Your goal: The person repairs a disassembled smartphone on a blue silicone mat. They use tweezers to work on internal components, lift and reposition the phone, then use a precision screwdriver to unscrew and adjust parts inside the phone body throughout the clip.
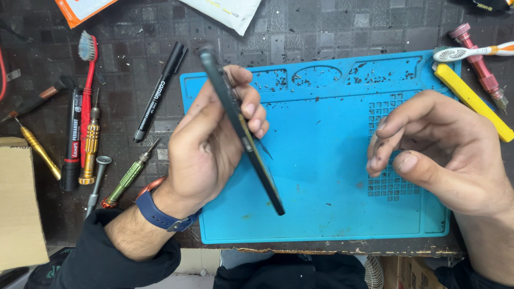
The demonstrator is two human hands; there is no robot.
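Seen from my head camera, my left hand [206,144] grips a dark phone [241,126] turned edge-on, so neither its screen nor its back can be made out; my fingers hide its middle and its top end is blurred. It tilts over the left part of the blue repair mat [326,176], its lower end hanging near the mat's middle. My right hand [444,150] hovers empty over the mat's grid of small square pockets [393,184], fingers loosely curled and thumb held narrow beneath them; whether a tiny part sits between the fingertips I cannot tell.

The mat lies on a dark, scuffed bench [321,32] with a chipped front edge. Dark crumbs speckle the mat's far trays.

Left of the mat lie a black marker [160,91], a green screwdriver [130,174], a gold screwdriver [91,140], a second black marker with a red band [72,142] and a red toothbrush [88,69]. A cardboard box [19,203] is cut off at the bench's left edge. At the mat's far right corner rest a yellow pry bar [474,101], a white toothbrush [471,52] and a pink metal tool [479,67]. Packets at the far edge are cropped.
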